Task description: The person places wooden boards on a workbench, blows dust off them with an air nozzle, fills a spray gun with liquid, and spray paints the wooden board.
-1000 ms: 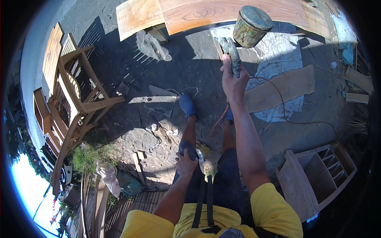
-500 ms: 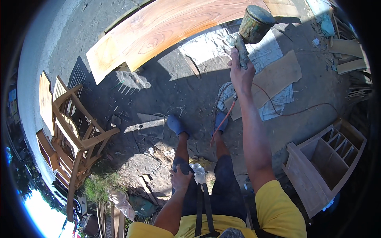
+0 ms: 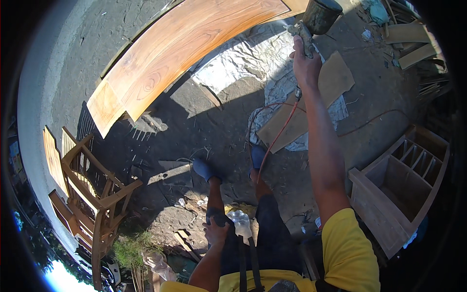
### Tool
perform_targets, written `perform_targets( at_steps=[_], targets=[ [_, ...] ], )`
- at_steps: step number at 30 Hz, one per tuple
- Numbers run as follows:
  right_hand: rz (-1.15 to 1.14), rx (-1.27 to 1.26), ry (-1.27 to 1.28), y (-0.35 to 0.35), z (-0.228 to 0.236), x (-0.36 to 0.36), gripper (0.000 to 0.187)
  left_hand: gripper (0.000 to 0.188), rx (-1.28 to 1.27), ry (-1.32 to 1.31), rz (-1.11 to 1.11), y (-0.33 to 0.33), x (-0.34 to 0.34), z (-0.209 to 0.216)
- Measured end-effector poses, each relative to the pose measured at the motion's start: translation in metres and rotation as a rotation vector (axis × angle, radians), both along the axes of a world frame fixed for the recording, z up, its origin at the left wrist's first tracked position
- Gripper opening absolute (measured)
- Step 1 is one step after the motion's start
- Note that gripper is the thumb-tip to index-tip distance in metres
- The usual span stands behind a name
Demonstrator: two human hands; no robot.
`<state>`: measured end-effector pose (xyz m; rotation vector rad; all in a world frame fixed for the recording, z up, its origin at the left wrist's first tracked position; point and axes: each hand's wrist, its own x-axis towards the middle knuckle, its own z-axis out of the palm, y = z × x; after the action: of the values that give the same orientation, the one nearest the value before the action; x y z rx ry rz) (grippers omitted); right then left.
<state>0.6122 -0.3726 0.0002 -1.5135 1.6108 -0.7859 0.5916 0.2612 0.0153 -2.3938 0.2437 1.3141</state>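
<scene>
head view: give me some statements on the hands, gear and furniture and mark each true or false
1. The right hand holds a spray gun. True.
2. The left hand grips the hose. False: it rests on the left leg.
3. The cup is dark. True.
4. The cabinet is on the person's left. False: it is on the right.
5. Both shoes are blue. True.
</scene>
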Motion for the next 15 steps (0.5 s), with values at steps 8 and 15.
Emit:
perform_targets(
  at_steps=[8,15],
  targets=[
    [-0.007,-0.133,0.032,-0.045,0.0,-0.027,0.055,0.087,0.011,-0.013,-0.007,0.0,-0.002,-0.001],
    [0.119,0.17,0.005,0.053,0.017,-0.006,0.038,0.088,0.02,-0.013,-0.03,0.001,0.006,-0.003]
  ],
)
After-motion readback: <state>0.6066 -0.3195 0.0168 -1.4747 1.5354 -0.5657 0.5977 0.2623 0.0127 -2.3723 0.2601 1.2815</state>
